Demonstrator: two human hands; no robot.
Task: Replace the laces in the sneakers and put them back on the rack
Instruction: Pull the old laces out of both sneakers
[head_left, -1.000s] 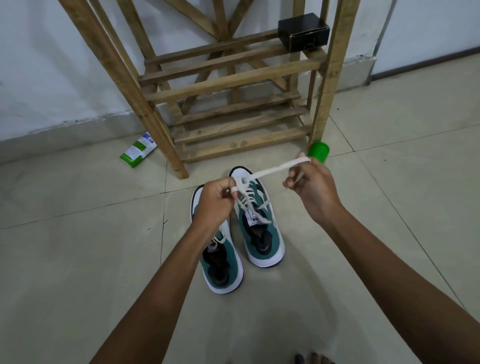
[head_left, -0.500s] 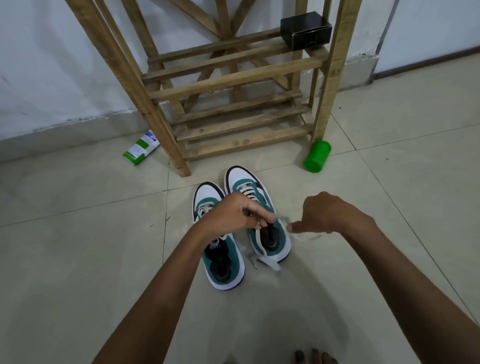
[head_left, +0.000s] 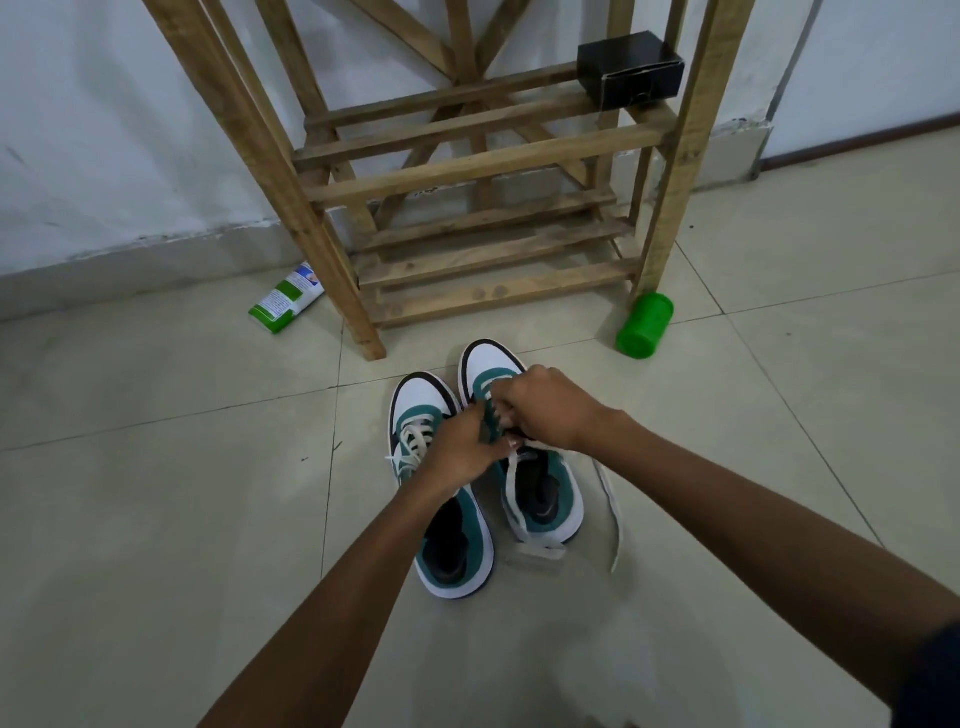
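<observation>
Two teal-and-white sneakers stand side by side on the tiled floor in front of the wooden rack (head_left: 483, 171). The left sneaker (head_left: 447, 545) has its white lace threaded. Over the lace area of the right sneaker (head_left: 540, 499), my left hand (head_left: 462, 447) and my right hand (head_left: 545, 410) meet with curled fingers, pinching its white lace (head_left: 608, 499). That lace's loose ends trail down beside the shoe onto the floor. The fingertips and eyelets are hidden under my hands.
A black box (head_left: 631, 67) sits on the rack's upper right shelf. A green cup (head_left: 644, 332) lies by the rack's right leg. By the left leg lies a green-and-white tube (head_left: 285, 304). Open tile lies on both sides of the shoes.
My right hand has moved left and forward from beside the right sneaker onto its lace area, joining the left hand. A second earlier both hands held the lace stretched up above the shoe.
</observation>
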